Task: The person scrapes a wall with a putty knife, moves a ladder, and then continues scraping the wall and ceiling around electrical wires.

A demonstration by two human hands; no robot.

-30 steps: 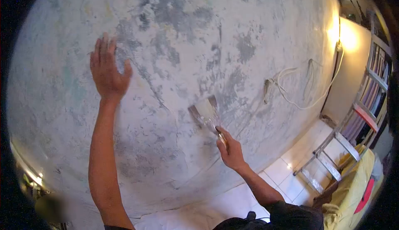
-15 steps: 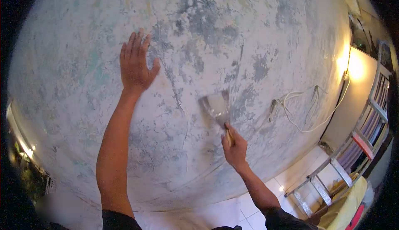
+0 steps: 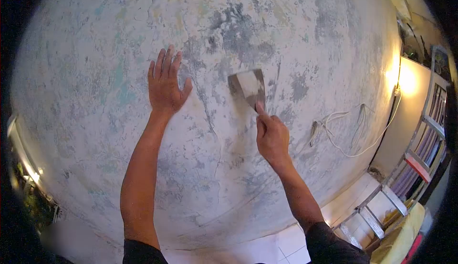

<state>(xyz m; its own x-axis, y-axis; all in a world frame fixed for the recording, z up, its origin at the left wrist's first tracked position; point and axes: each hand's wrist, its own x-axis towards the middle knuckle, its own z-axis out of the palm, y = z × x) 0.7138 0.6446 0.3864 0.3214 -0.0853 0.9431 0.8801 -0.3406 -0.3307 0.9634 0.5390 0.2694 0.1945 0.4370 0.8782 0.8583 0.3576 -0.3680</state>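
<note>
A large wall [image 3: 229, 178] with patchy white, grey and greenish paint fills most of the head view. My left hand [image 3: 167, 88] lies flat against it, fingers spread, holding nothing. To its right, my right hand [image 3: 274, 139] is wrapped round the handle of a putty knife [image 3: 249, 85]. The wide blade points up and lies at the wall surface, with whitish material on its face. Most of the handle is hidden inside my fingers. Cracks and flaked grey patches show between and above my hands.
White cables [image 3: 334, 121] stick out of the wall at the right. A lit bulb [image 3: 407, 80] glows beyond them. An aluminium ladder [image 3: 393, 198] leans at the lower right, near a yellow cloth [image 3: 403, 230]. White floor tiles [image 3: 292, 245] show along the bottom.
My right hand has moved the putty knife upward along the wall. My left hand appears slightly lower and further right in view, still flat on the wall.
</note>
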